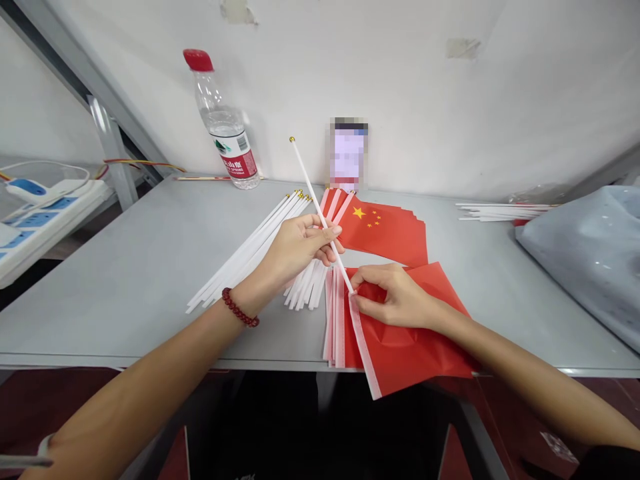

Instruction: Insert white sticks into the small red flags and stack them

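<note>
My left hand [305,241] is closed around a white flagpole stick [306,172] with a gold ball tip, held slanting down to the right. Its lower end meets the top of the white sleeve on a red flag [415,353]. My right hand [393,293] pinches that sleeve corner between thumb and fingers; whether the stick is inside the sleeve I cannot tell. Under this flag lies a stack of red flags [336,333] with white sleeves. Behind the hands are flags on sticks [395,230] showing yellow stars. Loose white sticks [240,257] lie to the left.
A water bottle [227,143] with a red cap stands by the wall, near a blurred phone [349,153]. More white sticks [500,211] and a grey plastic bag [590,247] are at the right. A power strip [45,223] sits far left. The grey table [125,293] ends close in front.
</note>
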### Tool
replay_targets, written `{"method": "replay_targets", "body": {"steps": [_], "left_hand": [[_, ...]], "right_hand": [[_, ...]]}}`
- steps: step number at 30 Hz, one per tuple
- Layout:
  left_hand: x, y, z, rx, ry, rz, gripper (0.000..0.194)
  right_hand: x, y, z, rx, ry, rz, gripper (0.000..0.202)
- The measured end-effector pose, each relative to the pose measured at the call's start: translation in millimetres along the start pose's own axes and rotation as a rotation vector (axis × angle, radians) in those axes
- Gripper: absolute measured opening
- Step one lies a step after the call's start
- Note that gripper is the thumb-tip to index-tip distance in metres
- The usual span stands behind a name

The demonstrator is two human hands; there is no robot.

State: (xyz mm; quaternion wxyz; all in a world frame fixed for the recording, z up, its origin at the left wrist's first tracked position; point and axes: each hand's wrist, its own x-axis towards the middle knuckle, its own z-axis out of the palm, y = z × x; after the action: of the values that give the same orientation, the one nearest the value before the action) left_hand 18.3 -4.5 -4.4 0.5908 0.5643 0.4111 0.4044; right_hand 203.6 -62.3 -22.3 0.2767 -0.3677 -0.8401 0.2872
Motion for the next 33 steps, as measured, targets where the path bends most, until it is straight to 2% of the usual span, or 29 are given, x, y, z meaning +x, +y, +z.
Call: {"method": "replay_targets", "body": {"steps": [7,12,16,22,28,30,33], "left_hand": [[-2,3,0.3,0.044,0.007,0.075,0.021],[-4,5,-0.9,0.065,-0.037,0.149,0.022],[-5,9,-2.8,0.08,-0.08,0.151,0.021],[-5,12,-7.0,0.12,-0.269,-0.007,0.024],[-6,10,-9.3,0.139,-0.471,-0.173,0.016],[-6,10,-8.5,0.116,-0.45,-0.206,0.017],[-3,11,-9.6,-0.004,-0.226,-0.141,0.021]], "right_hand": [[0,-2,-4,0.087,-0.033,0.041,0.008],[-1,-1,-6,0.192,-0.088,0.092,0.012],[-2,0,-7,0.272,-0.131,0.178,0.02],[-2,3,-1,0.314,-0.13,0.249,0.019],[0,4,-2,0.332,-0.065,0.246,0.018],[1,3,-4,0.365,-0.075,0.246,0.018],[1,0,-8,0.406,-0.143,0.222,0.019]]}}
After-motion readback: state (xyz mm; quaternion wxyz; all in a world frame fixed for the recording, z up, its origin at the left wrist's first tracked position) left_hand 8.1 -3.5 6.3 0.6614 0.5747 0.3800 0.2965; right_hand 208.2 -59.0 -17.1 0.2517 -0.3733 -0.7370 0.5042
